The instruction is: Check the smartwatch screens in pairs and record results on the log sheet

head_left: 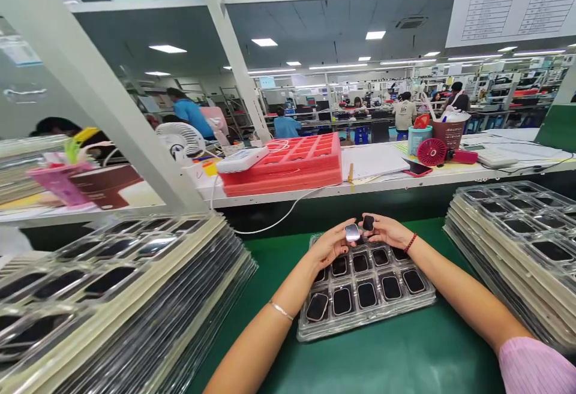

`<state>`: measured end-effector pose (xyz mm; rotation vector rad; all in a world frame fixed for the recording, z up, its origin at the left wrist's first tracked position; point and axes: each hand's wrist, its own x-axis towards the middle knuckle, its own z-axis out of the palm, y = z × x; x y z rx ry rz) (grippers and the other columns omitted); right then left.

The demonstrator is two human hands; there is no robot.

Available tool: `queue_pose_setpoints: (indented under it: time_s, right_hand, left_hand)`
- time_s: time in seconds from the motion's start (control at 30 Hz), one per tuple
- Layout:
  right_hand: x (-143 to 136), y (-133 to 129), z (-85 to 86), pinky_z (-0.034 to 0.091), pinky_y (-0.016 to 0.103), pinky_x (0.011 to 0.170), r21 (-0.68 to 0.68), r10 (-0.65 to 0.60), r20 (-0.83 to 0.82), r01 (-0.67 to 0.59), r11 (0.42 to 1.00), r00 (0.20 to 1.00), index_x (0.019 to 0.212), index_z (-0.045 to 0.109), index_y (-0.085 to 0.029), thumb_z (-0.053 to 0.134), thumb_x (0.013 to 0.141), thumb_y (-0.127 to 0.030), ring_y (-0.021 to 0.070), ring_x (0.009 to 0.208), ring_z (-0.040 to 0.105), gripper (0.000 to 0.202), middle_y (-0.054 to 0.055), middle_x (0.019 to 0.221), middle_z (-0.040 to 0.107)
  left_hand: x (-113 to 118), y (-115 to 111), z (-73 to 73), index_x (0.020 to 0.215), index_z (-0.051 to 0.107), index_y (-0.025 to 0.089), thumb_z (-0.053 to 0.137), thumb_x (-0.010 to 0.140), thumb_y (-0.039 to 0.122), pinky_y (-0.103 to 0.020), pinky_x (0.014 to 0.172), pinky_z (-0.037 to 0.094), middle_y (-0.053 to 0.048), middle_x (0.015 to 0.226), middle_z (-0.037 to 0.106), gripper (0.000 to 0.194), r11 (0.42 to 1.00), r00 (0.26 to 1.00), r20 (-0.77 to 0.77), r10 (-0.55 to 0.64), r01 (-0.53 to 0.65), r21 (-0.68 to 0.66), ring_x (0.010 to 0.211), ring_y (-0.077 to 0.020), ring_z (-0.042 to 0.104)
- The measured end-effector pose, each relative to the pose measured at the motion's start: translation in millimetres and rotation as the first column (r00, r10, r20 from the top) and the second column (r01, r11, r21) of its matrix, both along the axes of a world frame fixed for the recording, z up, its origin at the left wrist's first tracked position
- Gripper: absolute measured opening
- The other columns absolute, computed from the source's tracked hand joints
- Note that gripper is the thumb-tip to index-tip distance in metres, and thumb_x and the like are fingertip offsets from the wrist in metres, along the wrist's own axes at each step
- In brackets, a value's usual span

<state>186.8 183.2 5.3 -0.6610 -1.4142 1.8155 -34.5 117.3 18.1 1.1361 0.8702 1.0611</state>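
Observation:
Over the far side of a clear plastic tray (pixel 369 320), my left hand (pixel 332 245) pinches a smartwatch body (pixel 352 232) whose face catches the light. Close beside it, my right hand (pixel 387 231) grips a second, dark-faced watch body (pixel 368 222) between thumb and fingers. Both pieces are held above the tray, a small gap apart. Rows of black-faced square watch bodies (pixel 366 293) sit in the tray's pockets. One watch body (pixel 317 307) at the near left lies tilted in its pocket. My hands and forearms hide part of the back row.
Tall stacks of filled trays stand to the left (pixel 180 298) and right (pixel 508 268) on the green mat (pixel 387 358). A shelf behind carries red foam trays (pixel 283 184), a white fan (pixel 180 139), a phone (pixel 417 168) and a pink fan (pixel 432 152). A white cable (pixel 274 226) hangs down.

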Motion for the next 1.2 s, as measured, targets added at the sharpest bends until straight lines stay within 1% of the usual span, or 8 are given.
queue_pose_setpoints:
  time_s: [0.17, 0.33, 0.47, 0.57, 0.8, 0.93, 1.1, 1.2]
  right_hand:
    - [5, -1, -1.4, 0.058, 0.019, 0.057, -0.045, 0.089, -0.048, -0.091, 0.995, 0.995, 0.124, 0.060, -0.015, 0.082, 0.074, -0.040, 0.0076, 0.063, 0.065, 0.060, 0.010, 0.107, 0.071]
    - [5, -3, -3.0, 0.054, 0.018, 0.048, -0.032, 0.171, -0.024, -0.171, 0.985, 0.985, 0.119, 0.064, -0.013, 0.088, 0.066, -0.040, 0.0051, 0.052, 0.058, 0.064, 0.008, 0.098, 0.072]
    - [0, -4, -4.6, 0.060, 0.022, 0.059, 0.029, 0.091, 0.031, -0.092, 0.995, 0.995, 0.126, 0.059, -0.015, 0.079, 0.077, -0.033, 0.0126, 0.072, 0.070, 0.056, 0.009, 0.107, 0.068]
    - [-3, -4, -6.9, 0.062, 0.023, 0.065, 0.098, 0.016, 0.090, -0.025, 0.995, 0.996, 0.131, 0.055, -0.018, 0.063, 0.085, -0.020, 0.0148, 0.086, 0.072, 0.046, 0.009, 0.118, 0.065]
    - [-4, -5, -8.3, 0.060, 0.019, 0.058, 0.230, -0.010, 0.165, -0.028, 0.973, 0.986, 0.120, 0.054, -0.016, 0.053, 0.076, -0.005, 0.0096, 0.072, 0.067, 0.045, 0.008, 0.108, 0.071]
    - [-4, -7, -5.6, 0.059, 0.019, 0.057, 0.245, -0.007, 0.175, -0.036, 0.969, 0.985, 0.115, 0.056, -0.017, 0.056, 0.075, -0.007, 0.0096, 0.070, 0.067, 0.040, 0.006, 0.104, 0.071]
    - [-2, -9, -1.6, 0.055, 0.018, 0.051, 0.226, -0.002, 0.176, -0.038, 0.973, 0.984, 0.107, 0.061, -0.015, 0.060, 0.085, -0.025, 0.0094, 0.062, 0.066, 0.024, 0.006, 0.092, 0.072]
    - [-2, -8, -0.6, 0.053, 0.017, 0.048, 0.212, -0.008, 0.181, -0.031, 0.977, 0.984, 0.102, 0.062, -0.013, 0.058, 0.088, -0.029, 0.0081, 0.056, 0.063, 0.021, 0.006, 0.084, 0.073]
  left_hand:
    - [2, 2, -4.3, 0.135, 0.055, 0.020, 0.084, 0.070, 0.048, -0.018, 0.051, 0.040, -0.007, 0.094, 0.071, 0.076, 0.999, 0.996, 0.076, 0.048, -0.048, 0.002, 0.064, -0.0112, 0.064]
    - [4, 3, -6.6, 0.126, 0.058, 0.014, 0.087, 0.066, 0.047, -0.019, 0.051, 0.044, -0.005, 0.086, 0.071, 0.074, 0.994, 0.992, 0.074, 0.103, -0.105, 0.024, 0.059, -0.0109, 0.064]
    - [6, 2, -8.4, 0.125, 0.059, 0.014, 0.082, 0.072, 0.043, -0.022, 0.060, 0.051, -0.011, 0.105, 0.071, 0.064, 0.992, 0.991, 0.047, 0.123, -0.124, 0.034, 0.080, -0.0174, 0.070]
    - [8, 3, -10.8, 0.129, 0.056, 0.016, 0.075, 0.074, 0.035, -0.024, 0.063, 0.053, -0.012, 0.115, 0.069, 0.061, 0.980, 0.986, -0.070, 0.151, -0.140, 0.140, 0.090, -0.0203, 0.069]
    - [10, 3, -14.0, 0.123, 0.058, 0.015, 0.062, 0.068, 0.023, -0.023, 0.058, 0.049, -0.009, 0.105, 0.073, 0.055, 0.956, 0.947, -0.244, 0.210, -0.147, 0.252, 0.083, -0.0194, 0.071]
    - [11, 1, -11.8, 0.119, 0.060, 0.014, 0.063, 0.071, 0.027, -0.022, 0.055, 0.048, -0.009, 0.102, 0.073, 0.050, 0.956, 0.940, -0.261, 0.218, -0.152, 0.251, 0.078, -0.0189, 0.071]
    - [11, 0, -9.2, 0.109, 0.066, 0.013, 0.064, 0.078, 0.042, -0.024, 0.050, 0.045, -0.008, 0.088, 0.074, 0.043, 0.945, 0.921, -0.290, 0.259, -0.181, 0.272, 0.064, -0.0175, 0.069]
    - [11, -1, -8.2, 0.103, 0.067, 0.014, 0.063, 0.078, 0.043, -0.023, 0.049, 0.043, -0.008, 0.088, 0.074, 0.038, 0.945, 0.919, -0.292, 0.265, -0.188, 0.267, 0.060, -0.0160, 0.067]
